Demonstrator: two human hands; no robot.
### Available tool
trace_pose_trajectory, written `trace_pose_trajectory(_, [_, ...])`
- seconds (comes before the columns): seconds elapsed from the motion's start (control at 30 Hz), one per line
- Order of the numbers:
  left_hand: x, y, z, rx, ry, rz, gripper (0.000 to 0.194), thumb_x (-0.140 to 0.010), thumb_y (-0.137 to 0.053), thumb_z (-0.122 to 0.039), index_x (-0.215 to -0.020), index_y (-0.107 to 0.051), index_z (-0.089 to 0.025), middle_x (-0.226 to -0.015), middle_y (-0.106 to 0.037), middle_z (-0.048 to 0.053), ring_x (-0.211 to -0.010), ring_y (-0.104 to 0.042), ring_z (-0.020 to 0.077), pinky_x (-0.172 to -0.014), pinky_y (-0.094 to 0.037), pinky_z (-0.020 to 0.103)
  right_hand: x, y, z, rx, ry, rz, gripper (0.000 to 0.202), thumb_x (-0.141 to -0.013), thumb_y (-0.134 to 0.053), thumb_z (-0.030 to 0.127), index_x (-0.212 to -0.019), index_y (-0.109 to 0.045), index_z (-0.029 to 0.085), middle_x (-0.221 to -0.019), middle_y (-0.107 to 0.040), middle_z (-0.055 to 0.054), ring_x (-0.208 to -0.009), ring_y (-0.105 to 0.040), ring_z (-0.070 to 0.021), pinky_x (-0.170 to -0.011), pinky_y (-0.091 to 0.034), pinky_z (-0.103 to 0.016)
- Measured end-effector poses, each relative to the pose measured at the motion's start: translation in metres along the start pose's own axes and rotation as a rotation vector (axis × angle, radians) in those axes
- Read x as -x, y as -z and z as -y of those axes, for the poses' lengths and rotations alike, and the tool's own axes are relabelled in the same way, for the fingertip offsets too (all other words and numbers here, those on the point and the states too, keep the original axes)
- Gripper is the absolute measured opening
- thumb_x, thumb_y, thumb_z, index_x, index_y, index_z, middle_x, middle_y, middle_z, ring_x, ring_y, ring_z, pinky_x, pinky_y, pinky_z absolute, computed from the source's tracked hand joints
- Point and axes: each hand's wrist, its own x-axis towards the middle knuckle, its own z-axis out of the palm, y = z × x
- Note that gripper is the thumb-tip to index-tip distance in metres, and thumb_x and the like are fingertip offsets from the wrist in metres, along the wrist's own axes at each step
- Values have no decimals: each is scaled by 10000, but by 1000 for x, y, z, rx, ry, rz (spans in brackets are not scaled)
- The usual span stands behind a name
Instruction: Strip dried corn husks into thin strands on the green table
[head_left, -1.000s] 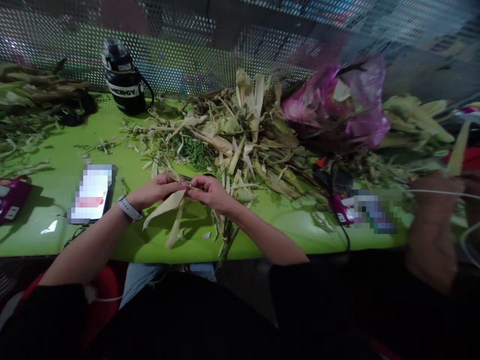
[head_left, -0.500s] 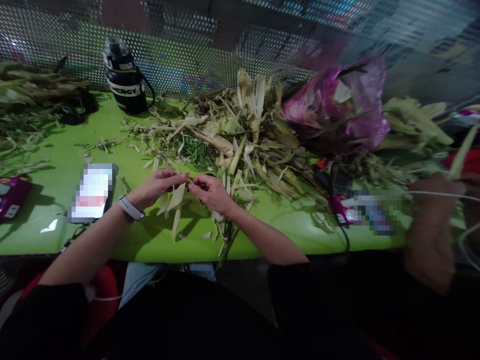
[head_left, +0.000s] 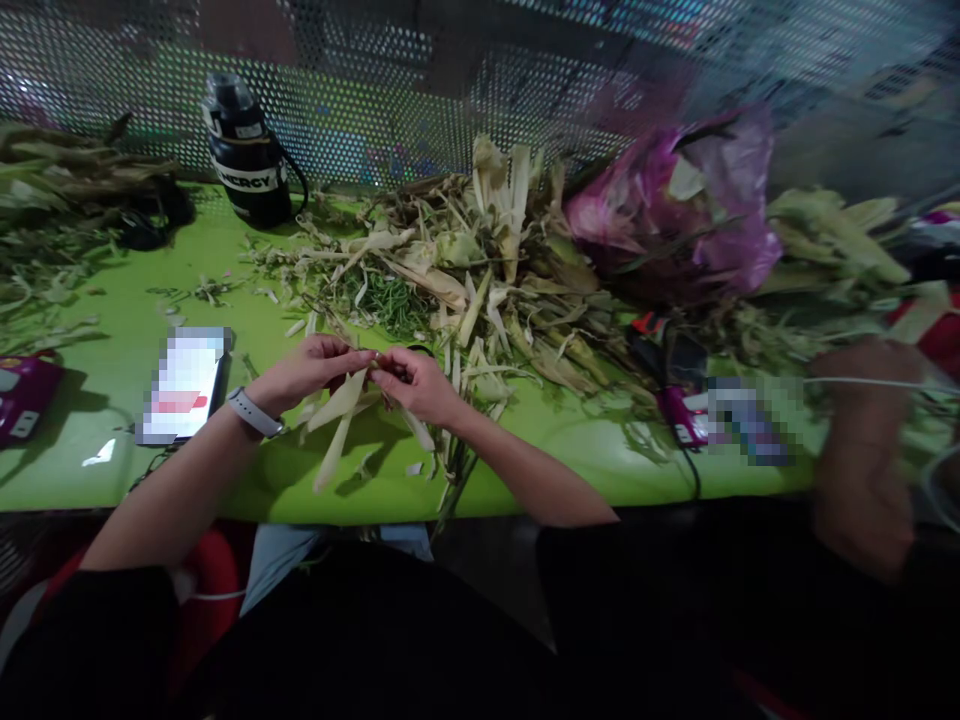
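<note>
My left hand (head_left: 326,366) and my right hand (head_left: 420,382) meet fingertip to fingertip above the green table (head_left: 300,490). Both pinch the gathered end of a pale corn husk (head_left: 341,420), whose strips hang down below my fingers. What exactly sits between the fingertips is small and partly hidden. Beyond my hands lies a heap of dry corn husks (head_left: 450,285), with a bunch of thin green strands (head_left: 390,303) at its near left. Green stalks (head_left: 454,470) lie under my right wrist and reach over the table's front edge.
A phone (head_left: 186,385) lies left of my forearm, near a purple device (head_left: 24,395). A black bottle (head_left: 247,165) stands at the back. Toward the right are a pink plastic bag (head_left: 675,215), another purple device (head_left: 682,415) and a co-worker's hand (head_left: 866,375) by a white cable.
The hanging husk strips have swung left and spread. My hands stay nearly in place, the fingers still pinching. The co-worker's hand and the husk near it have shifted.
</note>
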Motion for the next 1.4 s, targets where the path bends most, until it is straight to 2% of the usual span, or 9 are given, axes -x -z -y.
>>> trace_pose_trajectory(0.2, [0,-1,0,-91,-30,12,363,-723,-778,-412,-554,-623,-130,-476,-392,-35,-445,-280,45,-420,-144,239,2,6,12,-23,-9,-4,205,-792,-687,351,-808,-596,168,-589,-451,63,-510,-365,-64,-469,-272,-206])
trace_pose_trajectory(0.3, [1,0,-3,-51,-8,29,362,-744,-765,-404,-554,-647,-121,-466,-399,-30,-439,-274,41,-410,-133,234,1,17,20,-198,-112,84,202,-772,-703,330,-834,-603,166,-571,-465,74,-472,-373,-54,-432,-271,-191])
trace_pose_trajectory(0.43, [0,2,-1,131,44,48,312,-764,-758,-396,-639,-695,-117,-499,-490,-11,-434,-326,38,-387,-183,202,-5,33,20,-517,-273,244,223,-739,-700,317,-883,-622,165,-542,-537,71,-391,-413,-61,-375,-319,-193])
trace_pose_trajectory(0.6, [-7,-4,10,509,53,-60,267,-714,-814,-355,-737,-700,-115,-576,-574,-16,-479,-465,36,-441,-375,147,-8,29,18,-819,-229,147,349,-754,-605,390,-1007,-664,156,-771,-693,-18,-551,-567,-106,-502,-493,-238])
trace_pose_trajectory(0.77, [-9,-27,15,727,170,-56,385,-649,-844,-437,-661,-633,-115,-525,-561,-33,-429,-462,34,-388,-349,135,-1,16,20,-610,-40,-66,315,-695,-755,183,-989,-642,196,-863,-631,22,-767,-586,-92,-707,-503,-213])
trace_pose_trajectory(0.93, [-4,-39,13,728,211,-54,369,-634,-861,-407,-698,-648,-112,-582,-604,-32,-439,-459,17,-410,-366,126,0,11,18,-223,-2,-288,291,-803,-713,401,-744,-513,196,-622,-480,54,-580,-443,-85,-539,-376,-219])
trace_pose_trajectory(1.07, [-6,-38,18,717,153,-106,347,-643,-853,-405,-735,-671,-125,-617,-613,-35,-472,-476,24,-444,-403,138,-2,11,20,-235,-25,-244,334,-821,-660,510,-842,-521,207,-723,-540,30,-664,-498,-106,-603,-418,-235])
trace_pose_trajectory(1.23, [-7,-41,23,676,101,-113,356,-645,-848,-417,-787,-691,-131,-616,-583,-44,-489,-473,30,-464,-405,147,0,7,17,-263,-12,-203,302,-810,-688,476,-879,-556,213,-755,-527,28,-675,-497,-103,-649,-450,-242])
trace_pose_trajectory(1.4, [-4,-40,18,606,79,-16,409,-644,-829,-493,-690,-653,-126,-595,-571,-19,-478,-433,40,-428,-334,157,-3,8,13,-371,-18,-257,318,-775,-725,484,-882,-604,210,-762,-574,21,-698,-538,-108,-661,-465,-242])
